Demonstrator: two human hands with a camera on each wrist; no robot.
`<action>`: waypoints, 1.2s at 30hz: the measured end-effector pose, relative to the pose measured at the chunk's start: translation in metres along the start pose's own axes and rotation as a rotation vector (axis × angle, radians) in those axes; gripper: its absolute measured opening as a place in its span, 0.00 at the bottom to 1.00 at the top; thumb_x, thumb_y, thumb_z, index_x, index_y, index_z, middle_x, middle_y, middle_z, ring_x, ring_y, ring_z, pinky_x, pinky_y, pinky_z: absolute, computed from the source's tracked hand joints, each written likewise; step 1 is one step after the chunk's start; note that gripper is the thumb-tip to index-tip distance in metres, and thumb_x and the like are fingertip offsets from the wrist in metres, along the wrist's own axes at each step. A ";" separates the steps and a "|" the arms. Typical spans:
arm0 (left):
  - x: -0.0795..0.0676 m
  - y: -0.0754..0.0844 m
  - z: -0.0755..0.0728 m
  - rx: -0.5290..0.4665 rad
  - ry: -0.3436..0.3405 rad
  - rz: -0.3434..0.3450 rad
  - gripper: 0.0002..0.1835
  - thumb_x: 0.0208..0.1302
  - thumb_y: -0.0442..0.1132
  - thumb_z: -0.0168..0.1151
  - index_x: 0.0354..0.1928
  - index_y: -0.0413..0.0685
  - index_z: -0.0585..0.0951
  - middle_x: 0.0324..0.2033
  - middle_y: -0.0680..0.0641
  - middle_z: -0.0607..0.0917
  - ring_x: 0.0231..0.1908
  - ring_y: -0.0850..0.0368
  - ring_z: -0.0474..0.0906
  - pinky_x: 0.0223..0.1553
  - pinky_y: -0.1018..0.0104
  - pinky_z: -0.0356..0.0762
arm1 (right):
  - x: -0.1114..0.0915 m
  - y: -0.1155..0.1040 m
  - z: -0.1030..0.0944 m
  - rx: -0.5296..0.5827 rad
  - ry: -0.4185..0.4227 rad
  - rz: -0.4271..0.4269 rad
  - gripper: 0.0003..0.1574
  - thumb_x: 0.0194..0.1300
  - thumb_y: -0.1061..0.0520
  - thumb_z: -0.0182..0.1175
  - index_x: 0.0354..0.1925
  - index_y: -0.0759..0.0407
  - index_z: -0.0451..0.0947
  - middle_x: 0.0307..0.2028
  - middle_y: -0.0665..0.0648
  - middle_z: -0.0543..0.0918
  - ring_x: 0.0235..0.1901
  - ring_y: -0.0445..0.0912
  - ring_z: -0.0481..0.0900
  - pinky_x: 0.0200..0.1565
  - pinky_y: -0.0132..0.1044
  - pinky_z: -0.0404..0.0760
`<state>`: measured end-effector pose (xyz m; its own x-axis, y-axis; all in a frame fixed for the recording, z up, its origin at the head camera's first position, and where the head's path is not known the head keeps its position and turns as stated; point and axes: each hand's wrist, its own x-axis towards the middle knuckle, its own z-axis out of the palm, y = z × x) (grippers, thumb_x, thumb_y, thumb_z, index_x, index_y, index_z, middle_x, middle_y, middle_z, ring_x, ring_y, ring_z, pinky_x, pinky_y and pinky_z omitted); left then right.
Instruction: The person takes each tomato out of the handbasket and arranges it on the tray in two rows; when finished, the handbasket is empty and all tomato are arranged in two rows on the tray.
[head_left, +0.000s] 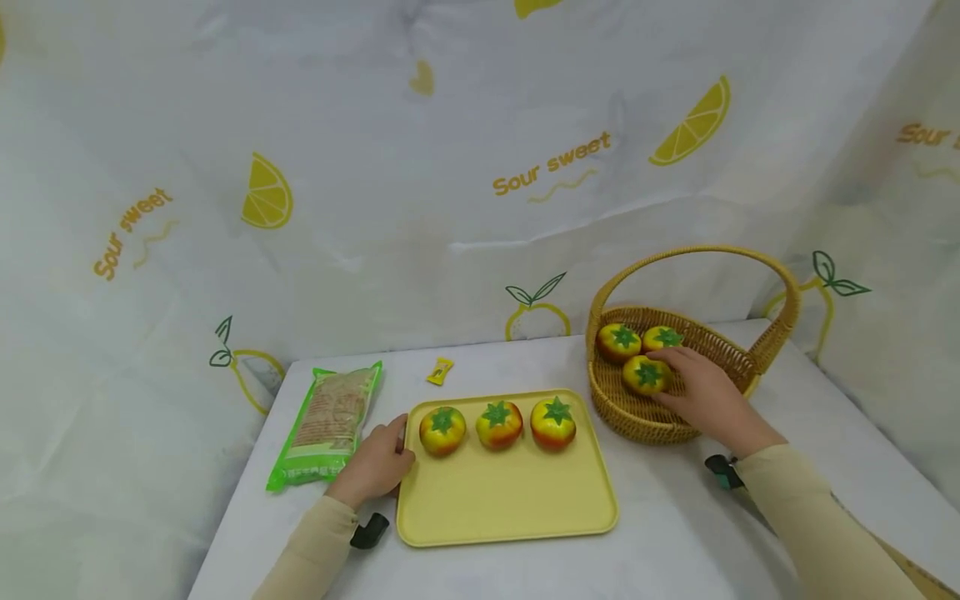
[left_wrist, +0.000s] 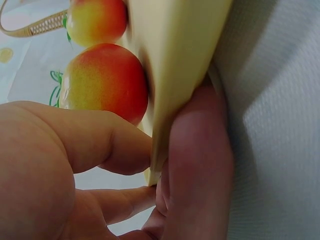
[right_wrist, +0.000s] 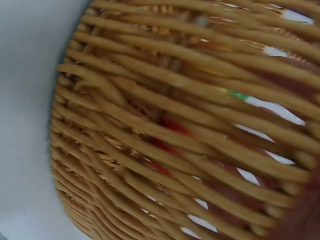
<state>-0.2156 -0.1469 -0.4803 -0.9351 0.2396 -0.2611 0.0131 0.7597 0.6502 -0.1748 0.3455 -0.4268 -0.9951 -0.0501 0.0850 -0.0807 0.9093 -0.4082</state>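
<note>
My left hand (head_left: 377, 464) grips the left edge of the yellow tray (head_left: 510, 502), thumb on the rim and fingers underneath in the left wrist view. Three yellow-red persimmons with green leafy tops stand in a row on the tray's far half: left (head_left: 442, 431), middle (head_left: 499, 425) and right (head_left: 553, 423). Inside the wicker basket (head_left: 645, 431) my right hand (head_left: 708, 397) holds the front persimmon (head_left: 643, 376) between thumb and fingers. Two more persimmons, one at the left (head_left: 618, 342) and one behind (head_left: 662, 337), lie beside it. Basket weave hides most of this hand in the right wrist view.
A green-edged clear bag (head_left: 330, 421) of brownish contents lies left of the tray. Behind the tray is a small yellow packet (head_left: 440, 371). The basket's tall handle (head_left: 697, 250) arches over the fruit, and a lemon-print cloth (head_left: 420, 217) hangs behind the white table.
</note>
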 end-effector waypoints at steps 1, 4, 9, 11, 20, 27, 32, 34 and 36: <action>0.000 -0.001 0.000 -0.004 0.000 0.001 0.38 0.74 0.35 0.59 0.83 0.38 0.61 0.47 0.38 0.78 0.29 0.52 0.79 0.27 0.62 0.82 | 0.002 0.001 0.001 0.003 -0.014 0.008 0.40 0.68 0.59 0.74 0.73 0.66 0.72 0.73 0.77 0.71 0.74 0.79 0.63 0.70 0.78 0.68; 0.000 -0.002 0.001 -0.009 0.001 -0.006 0.38 0.74 0.36 0.59 0.84 0.40 0.62 0.47 0.39 0.78 0.28 0.52 0.79 0.27 0.61 0.82 | 0.007 0.004 0.004 0.015 -0.044 0.029 0.41 0.68 0.58 0.74 0.74 0.65 0.71 0.75 0.77 0.69 0.76 0.81 0.57 0.71 0.79 0.64; 0.000 -0.001 0.000 -0.010 0.001 -0.003 0.38 0.74 0.36 0.59 0.83 0.41 0.62 0.49 0.38 0.78 0.30 0.52 0.79 0.27 0.61 0.83 | 0.011 0.010 0.006 0.006 -0.040 0.019 0.43 0.67 0.55 0.75 0.73 0.66 0.72 0.74 0.78 0.70 0.74 0.81 0.61 0.71 0.78 0.65; 0.000 0.000 0.001 -0.003 0.005 0.005 0.38 0.74 0.36 0.59 0.83 0.40 0.63 0.49 0.38 0.79 0.31 0.52 0.79 0.27 0.62 0.82 | 0.013 0.012 0.007 0.008 -0.038 0.019 0.43 0.67 0.54 0.76 0.73 0.67 0.72 0.73 0.78 0.70 0.73 0.81 0.62 0.71 0.78 0.64; -0.001 0.001 0.001 -0.012 0.003 0.006 0.38 0.74 0.36 0.59 0.83 0.39 0.63 0.47 0.39 0.78 0.28 0.52 0.79 0.26 0.61 0.81 | 0.019 0.015 0.009 0.025 -0.038 0.015 0.41 0.67 0.54 0.76 0.71 0.68 0.73 0.69 0.78 0.75 0.68 0.78 0.72 0.67 0.75 0.72; 0.000 -0.001 0.001 -0.010 0.002 0.005 0.38 0.74 0.36 0.59 0.83 0.39 0.62 0.47 0.39 0.78 0.25 0.53 0.79 0.25 0.62 0.81 | 0.020 0.014 0.009 0.029 -0.040 0.018 0.41 0.67 0.54 0.76 0.71 0.68 0.74 0.68 0.77 0.77 0.66 0.76 0.74 0.65 0.74 0.75; 0.001 -0.003 0.000 -0.004 0.006 0.022 0.38 0.74 0.36 0.59 0.83 0.38 0.62 0.48 0.38 0.79 0.28 0.53 0.79 0.26 0.62 0.81 | 0.019 0.011 0.007 0.014 -0.041 0.020 0.40 0.67 0.54 0.76 0.70 0.69 0.75 0.67 0.77 0.78 0.66 0.76 0.75 0.65 0.73 0.75; 0.002 -0.003 0.001 -0.001 0.007 0.021 0.38 0.74 0.36 0.59 0.83 0.38 0.62 0.49 0.38 0.79 0.30 0.53 0.79 0.27 0.63 0.81 | 0.016 0.009 0.004 0.011 -0.043 0.026 0.40 0.67 0.53 0.76 0.70 0.68 0.75 0.67 0.77 0.78 0.66 0.76 0.75 0.65 0.74 0.74; 0.002 -0.003 0.001 -0.003 0.005 0.019 0.38 0.75 0.37 0.59 0.83 0.38 0.61 0.50 0.37 0.79 0.31 0.53 0.79 0.28 0.63 0.81 | 0.013 0.006 0.000 0.010 -0.044 0.035 0.40 0.67 0.52 0.76 0.70 0.67 0.75 0.68 0.77 0.77 0.67 0.77 0.73 0.65 0.75 0.74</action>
<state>-0.2173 -0.1477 -0.4836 -0.9364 0.2512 -0.2452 0.0299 0.7530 0.6573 -0.1883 0.3502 -0.4286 -0.9989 -0.0369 0.0305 -0.0463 0.9067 -0.4192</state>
